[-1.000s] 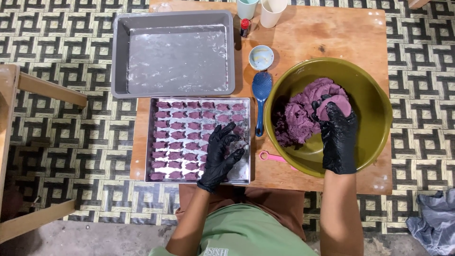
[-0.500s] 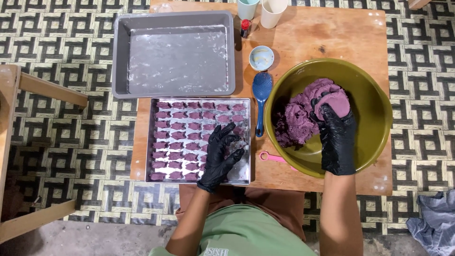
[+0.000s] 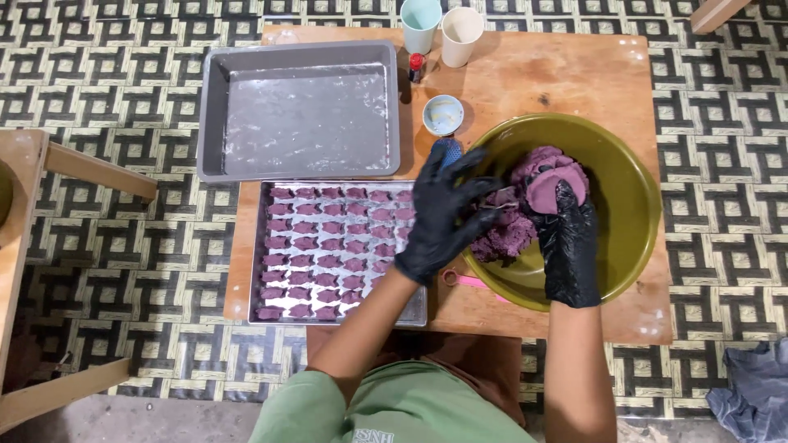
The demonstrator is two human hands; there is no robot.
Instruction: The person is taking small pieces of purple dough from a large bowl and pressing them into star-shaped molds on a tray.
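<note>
Both my hands wear black gloves. My left hand (image 3: 447, 209) hovers with fingers spread at the left rim of the olive-green bowl (image 3: 632, 180), reaching toward the purple dough (image 3: 538, 172) inside. My right hand (image 3: 566, 242) is inside the bowl, fingers curled on a rounded lump of that purple dough. A metal tray (image 3: 256, 254) filled with rows of small purple shaped pieces (image 3: 320, 246) lies left of the bowl on the wooden table (image 3: 558, 74).
An empty floured grey baking pan (image 3: 300, 111) lies behind the tray. Two cups (image 3: 443, 29), a small red-capped bottle (image 3: 417, 66) and a small dish (image 3: 443, 113) stand at the back. A pink tool (image 3: 468, 279) lies by the bowl. A wooden stool (image 3: 33, 271) stands left.
My left hand lifted off the tray of purple pieces and moved right to the bowl's rim, now covering the blue spoon. My right hand stays on the dough.
</note>
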